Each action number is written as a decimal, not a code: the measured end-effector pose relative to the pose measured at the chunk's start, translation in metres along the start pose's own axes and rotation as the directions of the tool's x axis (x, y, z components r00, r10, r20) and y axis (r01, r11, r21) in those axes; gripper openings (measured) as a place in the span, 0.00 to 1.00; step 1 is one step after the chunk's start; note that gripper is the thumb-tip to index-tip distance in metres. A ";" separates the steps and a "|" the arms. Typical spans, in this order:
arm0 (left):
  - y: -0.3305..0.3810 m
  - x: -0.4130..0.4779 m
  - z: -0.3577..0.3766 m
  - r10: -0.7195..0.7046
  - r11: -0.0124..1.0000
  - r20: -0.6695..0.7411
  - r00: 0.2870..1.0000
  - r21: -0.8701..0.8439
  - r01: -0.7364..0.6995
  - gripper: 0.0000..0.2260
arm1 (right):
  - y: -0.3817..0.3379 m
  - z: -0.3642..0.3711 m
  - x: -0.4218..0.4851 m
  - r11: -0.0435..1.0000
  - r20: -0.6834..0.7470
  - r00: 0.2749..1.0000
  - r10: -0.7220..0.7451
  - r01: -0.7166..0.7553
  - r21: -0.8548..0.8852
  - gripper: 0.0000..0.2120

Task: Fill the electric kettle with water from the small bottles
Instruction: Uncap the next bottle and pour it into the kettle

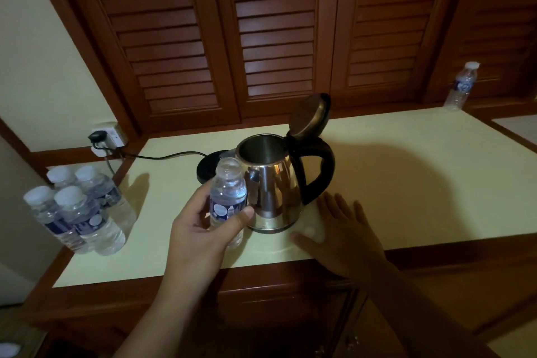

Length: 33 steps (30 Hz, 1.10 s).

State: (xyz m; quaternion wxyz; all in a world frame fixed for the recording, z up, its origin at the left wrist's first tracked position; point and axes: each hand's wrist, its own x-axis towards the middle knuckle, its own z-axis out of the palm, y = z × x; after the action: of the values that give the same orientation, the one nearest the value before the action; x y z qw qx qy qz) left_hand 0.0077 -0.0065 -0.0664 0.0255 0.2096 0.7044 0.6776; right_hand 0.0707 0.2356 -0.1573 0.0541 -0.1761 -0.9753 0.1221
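Four capped bottles [72, 212] stand far left on the desk [421, 183]. My left hand [200, 229] has its fingers [241, 216] wrapped round an upright bottle [228, 197] whose cap looks off, just beside the kettle [270, 183], lid up. Pouring comes next, I judge: lift, then tilt over the mouth. My right hand [340, 229] lies flat on the desk, spread, holding nothing.

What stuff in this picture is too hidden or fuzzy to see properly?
All in the head view:
- The inside bottom of the kettle is hidden by its own wall, so any water in it cannot be seen.
- The label words on the held bottle are too small and blurred, and the left hand covers part.
- The black base sits mostly behind the held bottle and kettle.
- The pale thing by the right hand is too blurred to name.
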 end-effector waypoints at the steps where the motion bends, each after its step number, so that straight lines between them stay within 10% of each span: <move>1: 0.004 0.004 -0.003 0.018 0.999 0.000 1.000 0.037 -0.018 0.23 | 0.000 0.000 0.000 1.000 0.004 1.000 0.004 -0.004 -0.008 0.55; 8: 0.021 0.053 -0.022 0.051 0.903 -0.030 0.998 0.429 -0.033 0.25 | -0.001 0.001 0.000 0.998 0.024 1.000 0.009 -0.008 -0.055 0.54; 16: 0.039 0.089 -0.020 0.168 0.510 -0.018 0.986 0.857 -0.072 0.28 | -0.002 0.001 0.000 0.995 0.033 0.999 0.013 -0.009 -0.100 0.53; 33: 0.054 0.112 -0.005 0.355 0.064 0.199 0.913 0.970 -0.236 0.29 | -0.003 -0.001 0.000 0.997 0.035 0.999 0.027 -0.024 -0.076 0.52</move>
State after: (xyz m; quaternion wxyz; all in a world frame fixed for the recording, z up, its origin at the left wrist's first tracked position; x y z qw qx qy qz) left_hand -0.0822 0.0250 0.0136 -0.2883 0.2813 0.9141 0.0477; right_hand 0.0697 0.2335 -0.1558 0.0280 -0.1884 -0.9777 0.0888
